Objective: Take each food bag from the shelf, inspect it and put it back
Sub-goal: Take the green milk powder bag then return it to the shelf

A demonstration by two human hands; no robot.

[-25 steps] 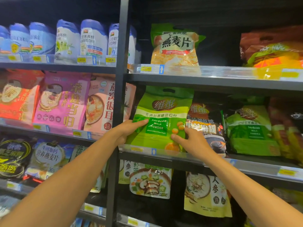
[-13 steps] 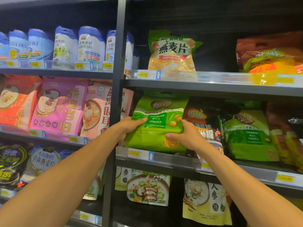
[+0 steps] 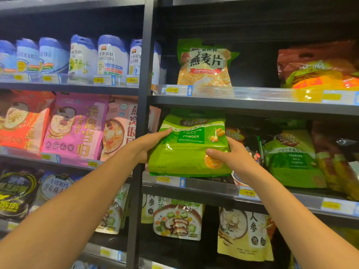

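A green soybean milk powder bag is held at the front of the middle shelf, its bottom edge just above the shelf lip and its top leaning back under the shelf above. My left hand grips its left side, thumb on the front. My right hand grips its lower right side, thumb across the front. Both forearms reach up from the bottom of the view.
A dark bag and another green soybean bag stand to the right. An oat-flake bag sits on the shelf above. A black upright post divides the bays. Pink and red bags fill the left bay; soup bags hang below.
Both hands went from touching the bag's front to gripping its sides, and the bag has tipped forward and come toward the shelf's front edge. The view has shifted down slightly.
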